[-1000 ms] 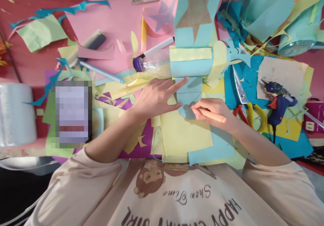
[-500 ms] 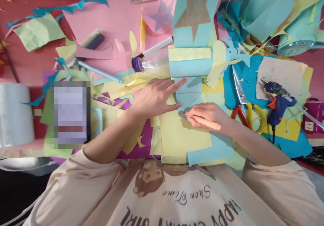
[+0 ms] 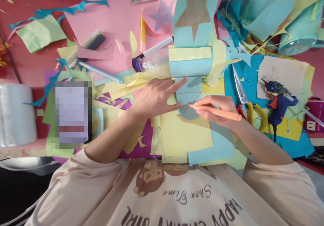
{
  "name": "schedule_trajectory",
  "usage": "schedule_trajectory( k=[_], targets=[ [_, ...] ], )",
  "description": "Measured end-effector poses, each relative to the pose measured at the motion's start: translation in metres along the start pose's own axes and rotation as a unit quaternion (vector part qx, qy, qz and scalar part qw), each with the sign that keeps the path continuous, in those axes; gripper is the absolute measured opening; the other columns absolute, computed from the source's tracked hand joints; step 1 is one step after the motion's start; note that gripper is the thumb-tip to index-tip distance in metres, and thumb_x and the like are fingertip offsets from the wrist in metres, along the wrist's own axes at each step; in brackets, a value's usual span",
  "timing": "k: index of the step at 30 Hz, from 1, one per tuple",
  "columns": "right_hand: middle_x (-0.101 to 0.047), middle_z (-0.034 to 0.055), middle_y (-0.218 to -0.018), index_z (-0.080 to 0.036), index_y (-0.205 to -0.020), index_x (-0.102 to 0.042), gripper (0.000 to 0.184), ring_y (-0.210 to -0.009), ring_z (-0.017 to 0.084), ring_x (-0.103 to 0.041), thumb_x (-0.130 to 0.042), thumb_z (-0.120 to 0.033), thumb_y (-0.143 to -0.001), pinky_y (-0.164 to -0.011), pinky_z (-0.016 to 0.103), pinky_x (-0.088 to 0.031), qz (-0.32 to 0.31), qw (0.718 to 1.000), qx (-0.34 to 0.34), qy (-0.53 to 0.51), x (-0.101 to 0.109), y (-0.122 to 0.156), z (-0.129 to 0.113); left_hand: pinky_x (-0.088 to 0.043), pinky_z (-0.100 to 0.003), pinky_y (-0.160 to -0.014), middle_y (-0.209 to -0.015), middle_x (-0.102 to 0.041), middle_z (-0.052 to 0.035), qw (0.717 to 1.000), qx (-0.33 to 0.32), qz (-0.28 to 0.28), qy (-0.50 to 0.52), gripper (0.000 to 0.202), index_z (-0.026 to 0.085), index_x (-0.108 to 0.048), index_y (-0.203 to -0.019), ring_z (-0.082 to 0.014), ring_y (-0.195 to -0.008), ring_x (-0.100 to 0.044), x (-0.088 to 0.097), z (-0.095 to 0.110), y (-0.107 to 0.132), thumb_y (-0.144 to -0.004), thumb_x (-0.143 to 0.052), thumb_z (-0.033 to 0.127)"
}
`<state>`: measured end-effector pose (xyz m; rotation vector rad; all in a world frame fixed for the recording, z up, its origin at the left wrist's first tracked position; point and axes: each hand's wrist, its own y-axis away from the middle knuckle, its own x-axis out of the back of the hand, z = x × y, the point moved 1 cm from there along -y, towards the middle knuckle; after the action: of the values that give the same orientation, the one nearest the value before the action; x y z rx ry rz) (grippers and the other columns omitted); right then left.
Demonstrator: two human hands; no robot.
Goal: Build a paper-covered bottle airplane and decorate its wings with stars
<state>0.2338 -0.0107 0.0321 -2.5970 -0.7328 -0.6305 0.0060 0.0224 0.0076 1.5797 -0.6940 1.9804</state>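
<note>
Pack (image 3: 16, 114): lay at the left edge, well apart from both hands, perhaps so that the arms had room.
Phone (image 3: 73, 113): lay face up on the left, its screen masked; it seemed placed for an easy glance.
Bottle (image 3: 155, 64): lay on its side beyond the hands, purple cap pointing left, its middle wrapped in blue paper.
Left hand (image 3: 159, 97): rested palm down with index and thumb spread wide, the index tip on the far end of the blue strip (image 3: 188, 88), just beside the bottle, the thumb tip at its left edge. The other fingers looked bent, their tips hidden. The spread probably kept the paper flat and still.
Strip: reached from the bottle's near side onto a yellow sheet (image 3: 187, 134), rounded end nearest the person, thin lines on it; whether it was joined to the bottle could not be told.
Right hand (image 3: 219, 106): pinched an orange pen (image 3: 220, 112) between thumb and fingers, low on the barrel, likely for control; its tip met the strip near the left thumb.
Scissors (image 3: 243, 94): lay right of the right hand, partly behind it, blades pointing far.
Glue gun (image 3: 278, 101): lay farther right, nozzle over a pale sheet, which may have been there to catch drips.
</note>
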Motion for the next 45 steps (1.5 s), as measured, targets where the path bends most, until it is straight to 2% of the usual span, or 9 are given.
schedule_trajectory(
  k=[2, 4, 6, 10, 21, 39, 45],
  targets=[
    [-0.073, 0.0003, -0.086, -0.021, -0.102, -0.066, 0.012, -0.069, 0.009, -0.064, -0.063, -0.022, -0.09, -0.061, 0.022, -0.049, 0.063, 0.998, -0.025, 0.009, 0.008, -0.002, 0.003, -0.045, -0.032, -0.072, -0.082, -0.062, -0.0042, 1.0, -0.004, 0.005, 0.003, 0.067, 0.018, -0.039, -0.147, -0.021, -0.076, -0.06, -0.001, 0.0, 0.0, -0.09, -0.053, 0.051],
    [-0.07, 0.0015, -0.085, -0.021, -0.105, -0.066, 0.016, -0.072, 0.011, -0.063, -0.065, -0.021, -0.088, -0.065, 0.025, -0.051, 0.085, 0.996, -0.002, 0.039, 0.014, -0.004, 0.006, -0.045, -0.032, -0.072, -0.083, -0.063, -0.004, 1.0, -0.003, 0.008, 0.005, 0.067, 0.019, -0.039, -0.147, -0.0208, -0.077, -0.06, -0.001, -0.001, 0.001, -0.09, -0.053, 0.051],
    [-0.07, 0.0037, -0.089, -0.021, -0.109, -0.067, 0.02, -0.079, 0.013, -0.064, -0.062, -0.022, -0.089, -0.071, 0.029, -0.052, 0.074, 0.995, 0.02, 0.06, 0.015, -0.006, 0.008, -0.045, -0.031, -0.073, -0.084, -0.063, -0.004, 1.0, -0.002, 0.009, 0.009, 0.066, 0.019, -0.039, -0.147, -0.0206, -0.078, -0.06, -0.001, -0.001, 0.001, -0.09, -0.054, 0.05],
    [-0.072, 0.0057, -0.1, -0.022, -0.118, -0.063, 0.026, -0.09, 0.016, -0.066, -0.056, -0.021, -0.092, -0.081, 0.032, -0.054, 0.054, 0.995, 0.016, 0.083, 0.012, -0.007, 0.01, -0.046, -0.032, -0.073, -0.087, -0.065, -0.0045, 1.0, -0.004, 0.013, 0.018, 0.066, 0.018, -0.04, -0.146, -0.0206, -0.078, -0.061, 0.0, -0.001, 0.001, -0.09, -0.055, 0.048],
    [-0.072, 0.0043, -0.11, -0.026, -0.122, -0.059, 0.03, -0.098, 0.019, -0.069, -0.06, -0.026, -0.092, -0.084, 0.035, -0.056, 0.061, 0.987, 0.004, 0.146, 0.008, -0.006, 0.014, -0.046, -0.033, -0.073, -0.084, -0.063, -0.004, 1.0, 0.001, 0.0, 0.028, 0.067, 0.018, -0.039, -0.147, -0.0213, -0.078, -0.061, -0.001, -0.002, 0.0, -0.089, -0.055, 0.049],
    [-0.073, 0.0055, -0.11, -0.026, -0.122, -0.059, 0.029, -0.098, 0.02, -0.069, -0.059, -0.027, -0.093, -0.083, 0.036, -0.056, 0.03, 0.992, -0.023, 0.118, 0.007, -0.006, 0.013, -0.046, -0.034, -0.074, -0.085, -0.065, -0.0049, 1.0, 0.009, -0.007, 0.028, 0.066, 0.019, -0.041, -0.146, -0.0223, -0.08, -0.062, 0.0, -0.001, 0.0, -0.089, -0.055, 0.048],
    [-0.073, 0.0075, -0.107, -0.02, -0.118, -0.06, 0.027, -0.095, 0.019, -0.068, -0.061, -0.022, -0.092, -0.081, 0.033, -0.054, 0.021, 0.993, -0.014, 0.113, 0.007, -0.007, 0.011, -0.047, -0.034, -0.074, -0.085, -0.065, -0.0053, 1.0, 0.007, -0.003, 0.029, 0.064, 0.018, -0.044, -0.144, -0.0224, -0.08, -0.062, 0.0, -0.001, 0.0, -0.089, -0.055, 0.048]
  ],
)
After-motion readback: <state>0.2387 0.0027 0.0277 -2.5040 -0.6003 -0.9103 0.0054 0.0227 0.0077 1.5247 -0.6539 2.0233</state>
